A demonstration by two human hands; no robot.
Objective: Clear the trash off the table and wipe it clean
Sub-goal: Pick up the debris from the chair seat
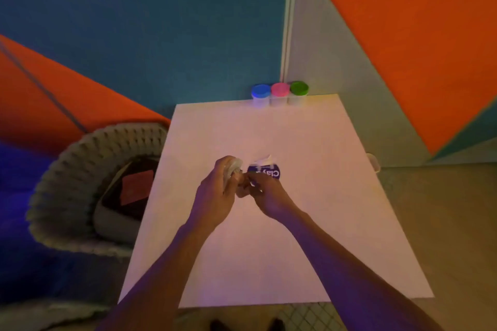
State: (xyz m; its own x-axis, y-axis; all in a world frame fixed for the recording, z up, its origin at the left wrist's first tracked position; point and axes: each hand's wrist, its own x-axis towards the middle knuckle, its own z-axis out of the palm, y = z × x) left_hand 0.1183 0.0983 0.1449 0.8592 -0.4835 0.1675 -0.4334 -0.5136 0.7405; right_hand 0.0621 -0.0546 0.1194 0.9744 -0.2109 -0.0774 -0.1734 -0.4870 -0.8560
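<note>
Across the middle of my view sits the white counter, and off its left side there's a wicker chair with a dark cushion and a red square on it. Behind it all the wall is blue and orange. Lined up along the far edge of the counter are three little tubs, lids blue, pink and green, touching side by side. Near the counter's center, my left hand is curled around a crumpled clear wrapper, that grip closed on it. My right hand is right next to it, fingertips pinching something small, though I can't tell exactly what from here. Just past my right hand lies a purple packet with white lettering, with a scrap of white paper sticking out behind it.
</note>
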